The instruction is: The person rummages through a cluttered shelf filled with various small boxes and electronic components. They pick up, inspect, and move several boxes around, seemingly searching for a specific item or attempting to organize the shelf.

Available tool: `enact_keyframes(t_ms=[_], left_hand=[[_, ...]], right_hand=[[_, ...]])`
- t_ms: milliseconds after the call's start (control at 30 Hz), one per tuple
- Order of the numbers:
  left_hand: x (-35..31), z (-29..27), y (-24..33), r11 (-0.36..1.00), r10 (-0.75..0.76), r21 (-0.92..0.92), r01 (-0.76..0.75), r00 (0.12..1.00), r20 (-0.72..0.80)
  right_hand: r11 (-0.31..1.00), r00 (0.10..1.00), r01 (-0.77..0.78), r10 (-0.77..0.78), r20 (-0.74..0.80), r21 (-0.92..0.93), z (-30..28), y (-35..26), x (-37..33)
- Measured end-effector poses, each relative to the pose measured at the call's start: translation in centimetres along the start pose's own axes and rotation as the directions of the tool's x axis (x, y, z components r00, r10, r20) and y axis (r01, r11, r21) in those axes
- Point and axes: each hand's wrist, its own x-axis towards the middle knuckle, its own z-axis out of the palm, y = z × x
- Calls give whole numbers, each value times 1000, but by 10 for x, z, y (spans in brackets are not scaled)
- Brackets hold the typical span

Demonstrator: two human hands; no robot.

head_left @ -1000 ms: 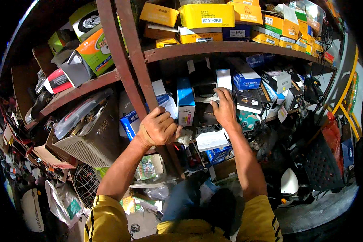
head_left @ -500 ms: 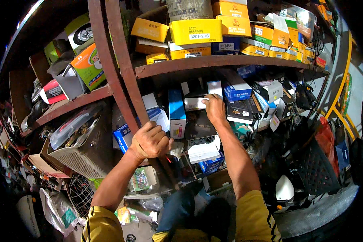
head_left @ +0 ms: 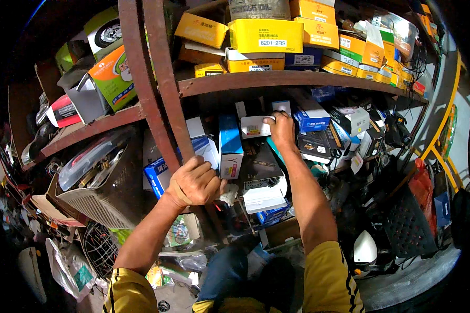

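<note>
My left hand (head_left: 196, 180) is closed around a brown shelf post (head_left: 173, 120). Beside its fingers there is a crumpled white scrap (head_left: 228, 194). On the lower shelf, my right hand (head_left: 282, 131) grips the right end of a small white box (head_left: 256, 127), whose labelled side faces me. A tall blue and white box (head_left: 230, 146) stands just left of that box. Below it lies a dark carton (head_left: 259, 168), and under that a white box with its flap open (head_left: 265, 198). A blue and white box (head_left: 311, 116) sits to the right of my right hand.
Yellow boxes (head_left: 265, 36) crowd the upper shelf, above the brown shelf edge (head_left: 297, 79). A full woven basket (head_left: 107, 193) stands at left. At right are a black crate (head_left: 410, 219), a white rounded part (head_left: 365, 247) and a yellow frame (head_left: 446, 130).
My right hand has tipped the small white box so its labelled side now shows. The left hand keeps its hold on the post. The whole view has shifted slightly.
</note>
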Motion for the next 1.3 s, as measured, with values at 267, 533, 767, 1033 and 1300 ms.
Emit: enact_keyframes(t_ms=[267, 533, 767, 1033, 1300], left_hand=[[4, -7, -1, 1000, -11, 17, 10, 998, 57], [0, -4, -1, 1000, -9, 30, 8, 999, 51], [2, -4, 0, 1000, -12, 19, 11, 999, 47], [0, -2, 0, 1000, -5, 26, 4, 1000, 28], [0, -3, 1, 999, -16, 39, 14, 999, 40]], right_hand=[[1000, 1000, -1, 0, -6, -14, 1, 0, 1], [1000, 1000, 4, -4, -7, 4, 4, 1, 0], [1000, 1000, -2, 2, -17, -9, 4, 1, 0], [999, 1000, -19, 19, -25, -26, 5, 0, 0], [1000, 1000, -17, 17, -23, 5, 7, 3, -1]])
